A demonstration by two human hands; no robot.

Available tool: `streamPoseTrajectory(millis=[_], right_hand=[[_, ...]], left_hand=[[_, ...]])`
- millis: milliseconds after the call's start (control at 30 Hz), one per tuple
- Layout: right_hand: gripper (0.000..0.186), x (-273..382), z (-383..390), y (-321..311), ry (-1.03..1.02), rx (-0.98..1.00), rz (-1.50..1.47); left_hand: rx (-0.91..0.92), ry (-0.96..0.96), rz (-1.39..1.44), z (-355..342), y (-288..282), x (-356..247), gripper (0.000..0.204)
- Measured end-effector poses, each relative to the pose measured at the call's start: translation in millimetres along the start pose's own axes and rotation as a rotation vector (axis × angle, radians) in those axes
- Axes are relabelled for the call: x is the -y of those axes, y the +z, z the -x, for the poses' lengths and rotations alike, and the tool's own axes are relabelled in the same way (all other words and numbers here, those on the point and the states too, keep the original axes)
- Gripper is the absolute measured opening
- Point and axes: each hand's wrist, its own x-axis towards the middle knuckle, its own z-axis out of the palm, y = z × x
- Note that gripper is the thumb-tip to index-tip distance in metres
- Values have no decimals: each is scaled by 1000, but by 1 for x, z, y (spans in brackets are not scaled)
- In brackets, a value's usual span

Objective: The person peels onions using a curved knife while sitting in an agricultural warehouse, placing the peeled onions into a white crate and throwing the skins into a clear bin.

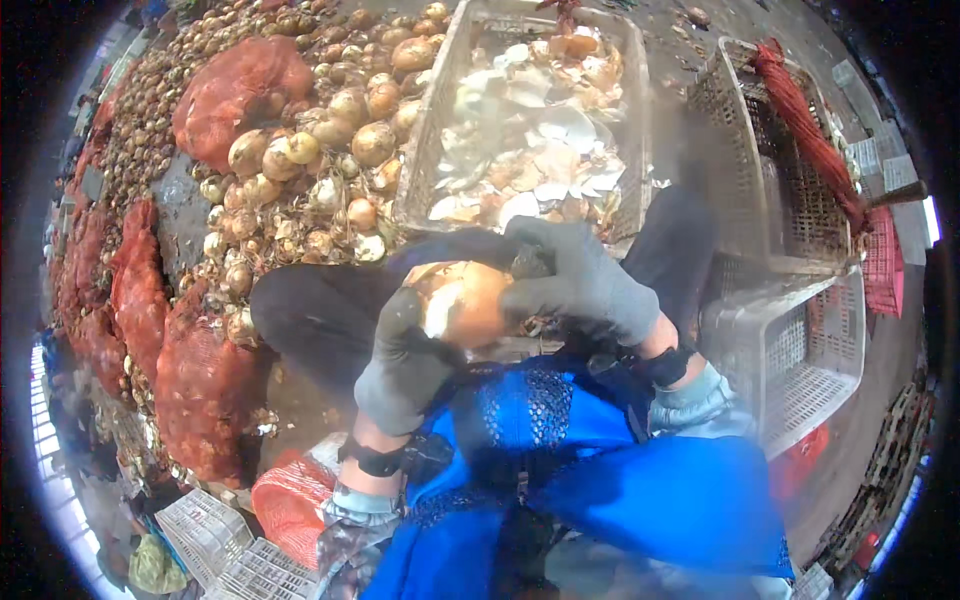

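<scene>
Between my two grey-gloved hands, above my lap, is a large onion [470,303] with brown skin and a pale bare patch on its left side. My left hand [402,350] is wrapped round its left and lower side. From the right, my right hand [572,275] closes on the onion with bent fingers; whether a small tool is in it too is hidden. Just ahead stands a long pale plastic crate [425,150], holding onion peelings [560,140] and pale peeled layers.
Loose onions [340,125] cover the ground to the left. Red mesh sacks [205,385] lie nearby, one of them [240,95] farther off. On the right are more plastic crates [800,355], one with a red mesh bundle [805,130] over its edge. White crates [205,530] sit lower left.
</scene>
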Motion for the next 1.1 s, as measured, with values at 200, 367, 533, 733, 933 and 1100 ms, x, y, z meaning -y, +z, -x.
streamPoseTrajectory(millis=[200,367,533,733,933,1100], right_hand=[[47,5,4,4,52,94,-104],[54,-1,5,11,43,65,-235],[45,5,8,8,94,188,-223],[42,1,10,16,63,114,-282],[43,-3,13,15,-179,4,197],[43,16,28,21,-408,6,453]], left_hand=[[207,-400,805,-7,-5,-9,45],[36,-482,558,-11,4,-23,56],[102,-247,386,-2,-3,-4,44],[51,-483,475,-8,-9,0,53],[125,-223,334,-6,2,-12,55],[-205,-497,586,-22,16,-30,43]])
